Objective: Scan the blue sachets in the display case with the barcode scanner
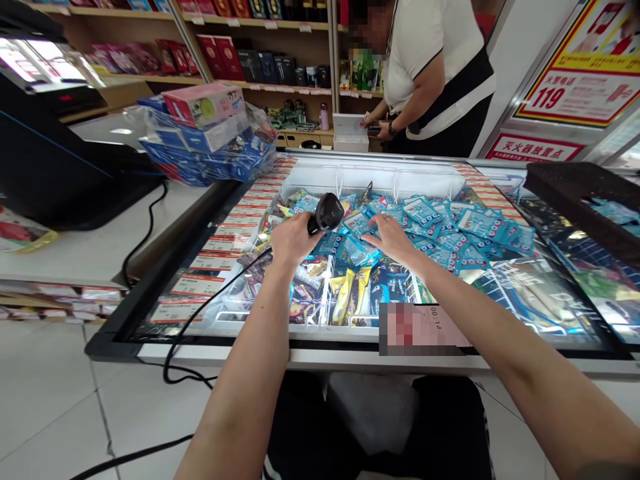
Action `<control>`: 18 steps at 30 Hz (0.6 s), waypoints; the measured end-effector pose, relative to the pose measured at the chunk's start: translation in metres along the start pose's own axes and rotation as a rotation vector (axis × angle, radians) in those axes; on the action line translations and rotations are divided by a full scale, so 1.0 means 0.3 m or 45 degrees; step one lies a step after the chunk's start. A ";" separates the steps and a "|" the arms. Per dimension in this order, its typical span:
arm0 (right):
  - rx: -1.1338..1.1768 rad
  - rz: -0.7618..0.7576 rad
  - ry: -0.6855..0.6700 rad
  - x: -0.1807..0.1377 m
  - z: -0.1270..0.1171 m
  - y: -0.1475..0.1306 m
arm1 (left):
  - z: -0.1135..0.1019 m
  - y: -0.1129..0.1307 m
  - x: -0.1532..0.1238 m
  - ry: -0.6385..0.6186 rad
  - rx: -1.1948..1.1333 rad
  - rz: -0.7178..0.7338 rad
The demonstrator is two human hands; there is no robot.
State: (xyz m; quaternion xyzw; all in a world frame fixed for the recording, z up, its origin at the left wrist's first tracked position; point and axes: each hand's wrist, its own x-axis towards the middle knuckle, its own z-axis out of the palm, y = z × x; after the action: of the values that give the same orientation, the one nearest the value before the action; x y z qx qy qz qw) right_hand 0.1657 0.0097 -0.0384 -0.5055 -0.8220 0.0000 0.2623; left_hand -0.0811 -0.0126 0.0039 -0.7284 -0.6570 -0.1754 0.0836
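Low over the freezer chest (320, 357), the left hand (293, 240) wraps its fingers shut around the handle of a black barcode scanner (327, 212), whose head tilts up and toward the chest's far right. The right hand (393, 239) lies flat and open, holding nothing, fingers spread on the blue packets (450, 223) heaped in the chest's far half, just right of the scanner head and nearer them than the left.
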 end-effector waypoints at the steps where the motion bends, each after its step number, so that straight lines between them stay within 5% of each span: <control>1: 0.004 0.012 -0.003 0.004 0.003 0.002 | 0.001 -0.001 0.000 -0.002 -0.003 0.000; 11: 0.273 0.285 0.090 0.038 0.035 0.051 | -0.004 0.006 -0.003 0.007 -0.021 0.010; 18: 0.907 0.405 0.212 0.043 0.035 0.107 | -0.001 0.010 -0.005 0.032 -0.061 0.032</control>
State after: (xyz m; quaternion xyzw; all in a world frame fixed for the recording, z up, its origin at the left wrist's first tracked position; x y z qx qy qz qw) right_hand 0.1833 0.0389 -0.0503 -0.5022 -0.6578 0.2848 0.4837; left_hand -0.0785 -0.0144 0.0040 -0.7361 -0.6424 -0.1991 0.0764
